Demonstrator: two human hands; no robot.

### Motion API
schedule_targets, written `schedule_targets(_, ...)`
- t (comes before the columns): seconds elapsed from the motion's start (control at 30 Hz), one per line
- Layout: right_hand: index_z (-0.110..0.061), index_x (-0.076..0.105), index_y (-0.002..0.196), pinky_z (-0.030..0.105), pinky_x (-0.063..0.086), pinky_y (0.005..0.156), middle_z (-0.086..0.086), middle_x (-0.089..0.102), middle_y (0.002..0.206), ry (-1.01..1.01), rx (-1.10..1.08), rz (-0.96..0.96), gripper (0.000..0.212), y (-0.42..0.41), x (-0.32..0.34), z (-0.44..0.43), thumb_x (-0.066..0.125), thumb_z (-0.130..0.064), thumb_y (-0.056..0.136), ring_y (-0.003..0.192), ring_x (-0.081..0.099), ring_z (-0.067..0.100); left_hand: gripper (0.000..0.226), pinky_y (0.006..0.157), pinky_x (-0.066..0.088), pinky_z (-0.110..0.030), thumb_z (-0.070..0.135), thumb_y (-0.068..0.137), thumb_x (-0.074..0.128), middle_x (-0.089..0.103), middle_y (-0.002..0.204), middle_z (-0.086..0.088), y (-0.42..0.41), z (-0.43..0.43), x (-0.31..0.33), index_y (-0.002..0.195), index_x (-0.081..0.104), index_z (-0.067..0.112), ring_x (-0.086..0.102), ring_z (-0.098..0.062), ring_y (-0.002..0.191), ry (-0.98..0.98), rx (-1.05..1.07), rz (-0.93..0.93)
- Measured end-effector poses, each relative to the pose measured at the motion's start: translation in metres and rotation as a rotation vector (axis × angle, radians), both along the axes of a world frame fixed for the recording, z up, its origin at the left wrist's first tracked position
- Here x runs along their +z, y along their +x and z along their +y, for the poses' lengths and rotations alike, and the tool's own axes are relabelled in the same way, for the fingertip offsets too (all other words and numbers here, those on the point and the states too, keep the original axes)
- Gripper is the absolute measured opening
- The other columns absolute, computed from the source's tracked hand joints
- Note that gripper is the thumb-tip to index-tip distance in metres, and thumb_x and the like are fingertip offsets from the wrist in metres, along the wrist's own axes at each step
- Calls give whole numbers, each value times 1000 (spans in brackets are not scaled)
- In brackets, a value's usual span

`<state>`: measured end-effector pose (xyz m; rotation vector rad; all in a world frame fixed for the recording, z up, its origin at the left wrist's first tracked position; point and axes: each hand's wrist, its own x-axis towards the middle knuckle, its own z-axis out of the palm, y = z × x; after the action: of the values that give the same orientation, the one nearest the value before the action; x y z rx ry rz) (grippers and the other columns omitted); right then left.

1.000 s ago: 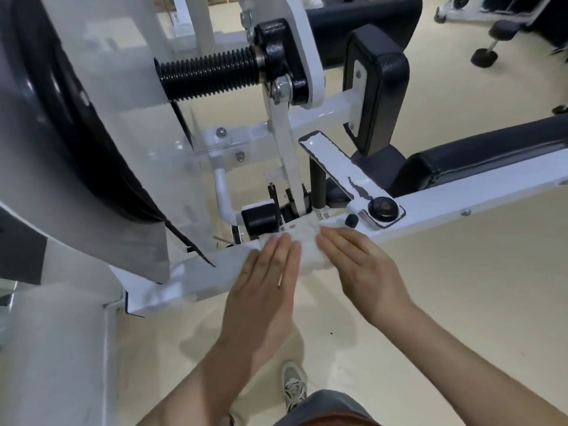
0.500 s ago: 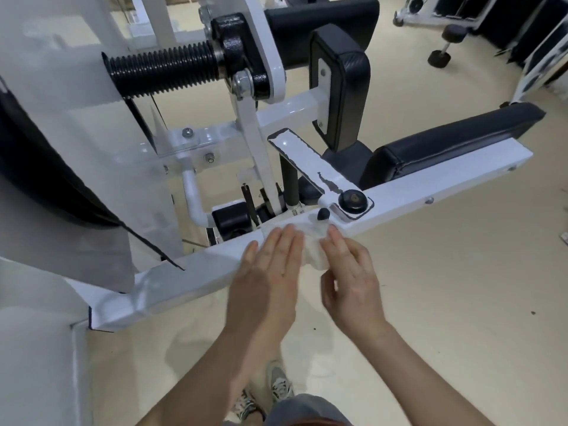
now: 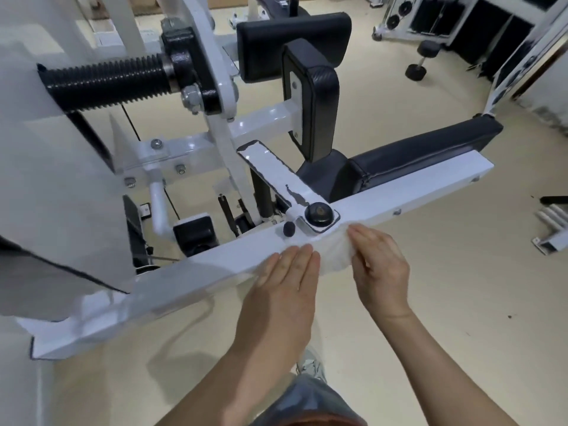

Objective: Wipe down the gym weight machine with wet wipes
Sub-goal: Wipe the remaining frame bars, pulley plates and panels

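A long white steel beam [image 3: 415, 192] of the weight machine runs from lower left to upper right. A white wet wipe [image 3: 333, 252] is draped over its near edge, just below a black round knob [image 3: 319, 214]. My left hand [image 3: 285, 290] lies flat, fingers straight, pressing the wipe's left part against the beam. My right hand [image 3: 379, 262] presses on the wipe's right part with its fingers bent over the cloth.
Black pads [image 3: 313, 96] and a black bench cushion [image 3: 424, 158] stand behind the beam. A black threaded spring rod [image 3: 107, 81] and a translucent guard [image 3: 46, 167] fill the left. Dumbbells [image 3: 421, 59] and other white frames sit at the far right on the beige floor.
Both hands and the wipe have slid rightwards along the beam, from left of the black knob to just below it. The view has shifted, showing more of the beam's right end.
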<state>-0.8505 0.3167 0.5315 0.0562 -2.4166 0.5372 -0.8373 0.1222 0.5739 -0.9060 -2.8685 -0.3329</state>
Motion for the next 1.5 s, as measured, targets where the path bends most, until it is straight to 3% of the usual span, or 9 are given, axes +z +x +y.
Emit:
schedule_targets(0.17, -2, 58, 129, 35, 29, 111, 14, 56, 138, 261, 226, -166, 43, -32, 8, 19, 53, -9, 87, 127, 50, 29, 56, 105, 40, -33, 1, 74, 38, 64, 127, -14, 0, 60, 13, 124, 63, 1, 61, -28, 117, 68, 58, 72)
schedule_targets(0.33, -14, 42, 147, 51, 21, 116, -1, 42, 152, 471, 290, -297, 56, -44, 16, 58, 54, -24, 93, 144, 32, 17, 46, 113, 27, -38, -7, 96, 10, 63, 124, -22, -20, 109, -5, 125, 46, -6, 63, -31, 114, -14, 164, 154)
schedule_targets(0.43, -12, 39, 148, 49, 22, 117, 2, 41, 152, 509, 173, -386, 74, -48, 19, 132, 65, -17, 79, 144, 31, 20, 61, 111, 30, -42, 1, 79, 43, 48, 144, -17, -21, 153, -10, 140, 39, 0, 47, -31, 133, -1, 175, 66)
schedule_targets(0.63, 3, 35, 145, 54, 24, 115, 18, 39, 152, 404, -222, -463, 80, -76, 29, 225, 65, -3, 71, 143, 31, 35, 63, 118, 22, -47, 6, 85, 27, 41, 150, -15, -55, 220, -4, 146, 40, 4, 37, -33, 140, -61, 171, 59)
schedule_targets(0.83, -6, 58, 133, 51, 21, 115, 9, 58, 137, 453, 323, -376, 53, -38, 20, 121, 50, -22, 83, 138, 42, 28, 66, 107, 42, -45, 8, 82, 33, 34, 153, -18, -48, 193, 8, 148, 36, 5, 38, -32, 140, -59, 193, 9)
schedule_targets(1.03, -5, 37, 147, 55, 18, 115, 8, 40, 153, 470, -199, -519, 82, -82, 36, 257, 58, -2, 68, 142, 35, 26, 70, 106, 33, -61, 8, 74, 32, 46, 145, -20, -71, 241, 4, 143, 46, 13, 46, -42, 131, -175, 129, 8)
schedule_targets(1.17, 0, 37, 146, 54, 22, 114, 13, 39, 152, 367, -288, -522, 82, -92, 35, 260, 59, 0, 67, 143, 34, 31, 65, 99, 47, -50, 1, 78, 27, 49, 141, -20, -89, 254, 19, 139, 49, 7, 52, -39, 122, -38, 66, 1)
schedule_targets(1.37, -11, 46, 144, 44, 19, 117, 7, 47, 148, 304, 240, -479, 62, -47, 28, 167, 49, -26, 85, 143, 31, 22, 54, 110, 32, -41, 20, 91, 37, 43, 150, -9, -80, 225, 20, 143, 46, 7, 43, -25, 137, -12, -31, 11)
schedule_targets(1.5, -19, 64, 126, 40, 34, 109, -4, 62, 133, 115, 446, -419, 48, -69, 44, 200, 43, -16, 83, 128, 53, 14, 52, 104, 45, -43, 30, 94, 46, 45, 148, -10, -72, 187, 4, 141, 49, 7, 47, -22, 134, -97, 46, -1)
